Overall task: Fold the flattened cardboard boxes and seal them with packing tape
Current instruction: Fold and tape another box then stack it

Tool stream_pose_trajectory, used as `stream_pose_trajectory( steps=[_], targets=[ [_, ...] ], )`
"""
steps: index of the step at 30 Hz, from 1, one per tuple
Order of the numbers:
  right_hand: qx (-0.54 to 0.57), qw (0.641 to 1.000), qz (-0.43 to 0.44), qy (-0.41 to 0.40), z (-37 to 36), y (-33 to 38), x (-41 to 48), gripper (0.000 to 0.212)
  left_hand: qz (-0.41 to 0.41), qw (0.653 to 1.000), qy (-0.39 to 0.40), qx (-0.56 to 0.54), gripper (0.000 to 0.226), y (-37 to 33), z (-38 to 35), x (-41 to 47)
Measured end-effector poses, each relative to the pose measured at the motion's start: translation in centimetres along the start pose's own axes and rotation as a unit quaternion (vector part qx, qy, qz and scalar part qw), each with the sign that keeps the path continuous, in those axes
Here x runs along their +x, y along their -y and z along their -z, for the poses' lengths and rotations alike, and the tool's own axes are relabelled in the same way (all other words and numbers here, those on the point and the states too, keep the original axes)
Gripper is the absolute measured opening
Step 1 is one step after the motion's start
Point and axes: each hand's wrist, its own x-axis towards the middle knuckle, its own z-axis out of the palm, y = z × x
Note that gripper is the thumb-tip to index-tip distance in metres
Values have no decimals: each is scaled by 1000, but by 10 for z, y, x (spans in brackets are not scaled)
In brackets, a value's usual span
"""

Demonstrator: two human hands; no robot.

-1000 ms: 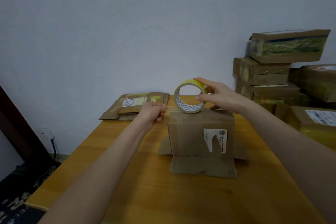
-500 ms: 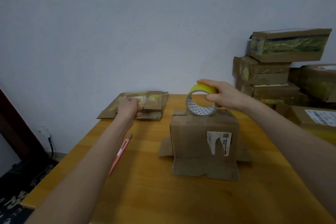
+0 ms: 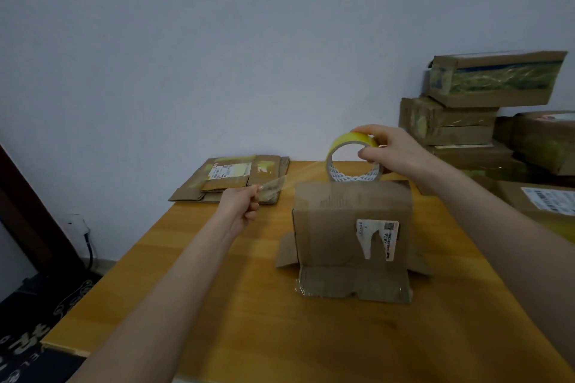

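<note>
Against a pale wall, the wooden desk [image 3: 217, 305] carries an upright cardboard box [image 3: 351, 227] near its middle. The right hand [image 3: 385, 146] grips a yellow tape roll [image 3: 351, 162] just above the box's top. The left hand [image 3: 241, 205], left of the box, pinches the clear tape strip [image 3: 273, 185] stretched from the roll. Flattened boxes [image 3: 230, 177] lie by the wall.

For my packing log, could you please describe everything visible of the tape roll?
The tape roll is a yellowish ring with a printed core, standing on edge at the top of the upright cardboard box. The right hand grips its upper rim; a clear strip runs from it to the left hand, which pinches its end.
</note>
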Motion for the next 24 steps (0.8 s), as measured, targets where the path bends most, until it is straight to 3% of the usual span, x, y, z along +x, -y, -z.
stream_pose_trajectory(
  steps=[9,13,18,24],
  targets=[
    [94,991,53,-81,3,34,16,33,-83,995,-42,-36,15,-48,-3,-5],
    [19,996,80,-44,1,32,8,40,-93,994,-54,-4,14,-40,2,-9],
    [-76,996,51,14,-13,3,0,57,-39,998,-54,24,21,-6,7,-8],
    [-35,996,8,77,-9,5,-6,51,-23,997,-59,53,16,8,9,-6]
  ],
)
